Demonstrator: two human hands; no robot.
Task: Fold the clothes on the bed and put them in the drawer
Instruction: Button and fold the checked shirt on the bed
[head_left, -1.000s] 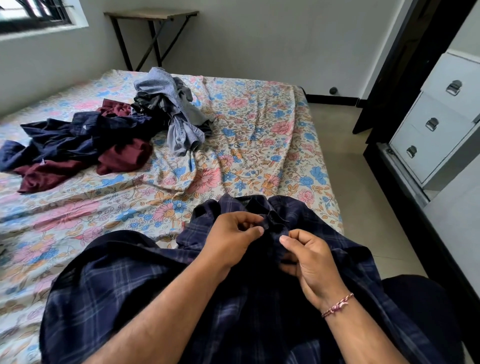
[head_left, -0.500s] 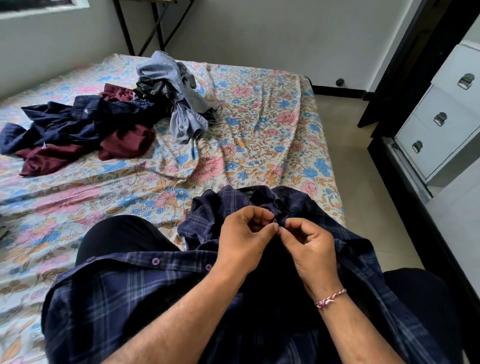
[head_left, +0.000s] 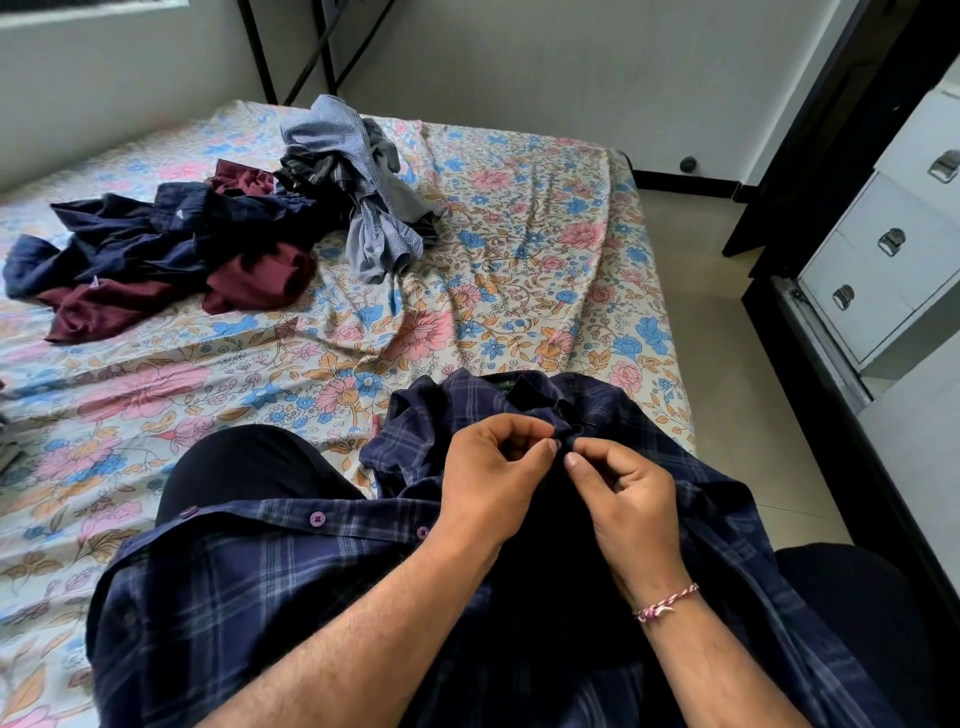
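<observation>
I see the navy plaid shirt (head_left: 270, 597) spread over the lap at the bed (head_left: 519, 291) edge; left hand (head_left: 493, 483) and right hand (head_left: 628, 499) both pinch its placket below the collar, fingers curled; drawer unit (head_left: 883, 260) stands right.

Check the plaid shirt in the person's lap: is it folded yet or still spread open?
Not folded. The plaid shirt lies spread over the lap, its front placket open with buttons showing, while the left hand and right hand pinch fabric near the collar.

one plaid shirt (head_left: 249, 597) across my lap, three purple buttons (head_left: 317, 518) showing, one heap of clothes (head_left: 208, 239) on one bed (head_left: 519, 270), three drawer handles (head_left: 891, 241), my two hands, one wrist thread (head_left: 667, 603)
</observation>
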